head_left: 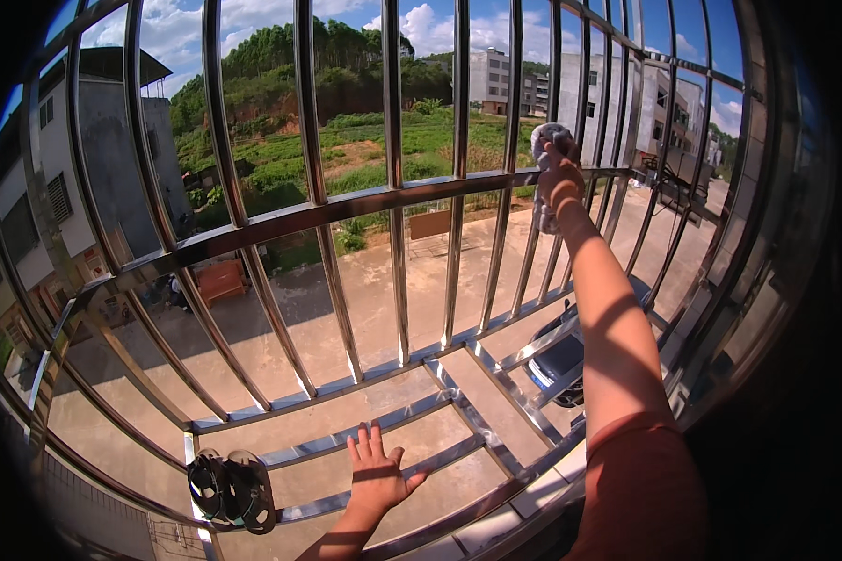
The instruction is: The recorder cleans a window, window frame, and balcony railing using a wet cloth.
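Observation:
My right arm stretches far forward, and my right hand (560,178) presses a grey-white cloth (549,140) around an upright metal bar of the window cage. Part of the cloth hangs below the horizontal rail (365,203). The fingers are closed on it. Low in the middle, my left hand (377,473) is open with its fingers spread, over the flat bars (346,439) of the cage floor. Nothing is in it. Whether its palm rests on a bar, I cannot tell.
A pair of dark sandals (231,491) sits on the cage floor at the lower left. White tiles (488,531) edge the sill near me. Beyond the bars, far below, are a paved yard (412,299), a parked dark car (557,360) and an orange-brown bench-like object (222,280).

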